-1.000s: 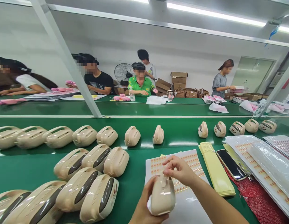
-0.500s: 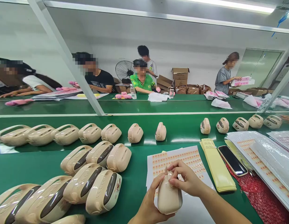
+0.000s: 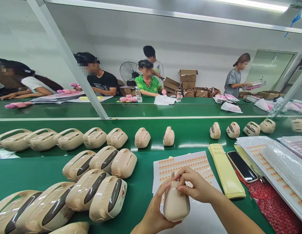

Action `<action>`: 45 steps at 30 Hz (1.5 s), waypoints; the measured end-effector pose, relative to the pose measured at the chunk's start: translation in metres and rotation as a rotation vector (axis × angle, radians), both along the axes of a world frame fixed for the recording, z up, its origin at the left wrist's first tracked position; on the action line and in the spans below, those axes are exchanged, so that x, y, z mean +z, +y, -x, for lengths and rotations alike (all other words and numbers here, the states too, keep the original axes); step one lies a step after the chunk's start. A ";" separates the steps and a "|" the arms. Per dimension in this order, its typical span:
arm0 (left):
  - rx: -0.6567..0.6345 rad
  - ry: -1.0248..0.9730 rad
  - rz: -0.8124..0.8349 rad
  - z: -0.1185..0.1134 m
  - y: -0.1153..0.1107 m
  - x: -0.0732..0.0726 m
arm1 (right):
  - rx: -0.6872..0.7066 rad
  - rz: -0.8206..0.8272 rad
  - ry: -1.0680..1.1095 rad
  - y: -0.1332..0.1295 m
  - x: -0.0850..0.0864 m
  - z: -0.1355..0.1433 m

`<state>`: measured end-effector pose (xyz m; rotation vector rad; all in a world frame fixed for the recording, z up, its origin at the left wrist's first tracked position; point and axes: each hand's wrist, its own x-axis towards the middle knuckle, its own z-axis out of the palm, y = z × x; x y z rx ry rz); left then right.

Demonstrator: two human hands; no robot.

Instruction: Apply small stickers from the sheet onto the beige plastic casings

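A beige plastic housing (image 3: 175, 204) with a rounded body is held end-on above the paper. My left hand (image 3: 154, 208) is closed around its left side and underside, thumb near the top. My right hand (image 3: 190, 183) has its fingers curled against the upper end, thumb and index finger pressing there; whether a small piece sits under the fingertips is hidden. Beneath lies a white sticker sheet (image 3: 163, 165) with rows of small orange prints. To the left, several similar housings (image 3: 108, 200) with handles and dark oval windows rest on the green surface.
More housings (image 3: 116, 138) line the belt (image 3: 190, 133) behind. On the right lie a yellow paper stack (image 3: 227, 182), a phone (image 3: 241, 166), red bubble wrap (image 3: 275, 203) and bagged sticker sheets (image 3: 282, 162). Co-workers (image 3: 147, 85) work across the bench. A metal post (image 3: 68, 58) slants at left.
My hands keep nearly the same hold on the housing. At the far right, the end housing on the belt has shifted right and turned. The standing co-worker's pink sheets are tilted differently.
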<state>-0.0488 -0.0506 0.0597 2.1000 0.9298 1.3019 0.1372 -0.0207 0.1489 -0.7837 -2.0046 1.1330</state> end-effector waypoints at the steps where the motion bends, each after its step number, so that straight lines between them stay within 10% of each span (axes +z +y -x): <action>1: 0.002 0.002 0.001 0.000 0.000 -0.001 | 0.004 -0.004 -0.007 0.000 0.000 0.000; 22: 0.005 -0.034 -0.043 0.001 0.001 -0.007 | -0.096 -0.649 -0.404 -0.026 -0.010 -0.007; 36: -0.089 0.101 -0.107 -0.008 -0.008 0.018 | -0.073 0.331 0.148 0.012 -0.029 0.005; 45: -0.148 -0.138 0.179 -0.013 -0.013 0.002 | 0.060 0.695 0.182 0.034 -0.044 -0.008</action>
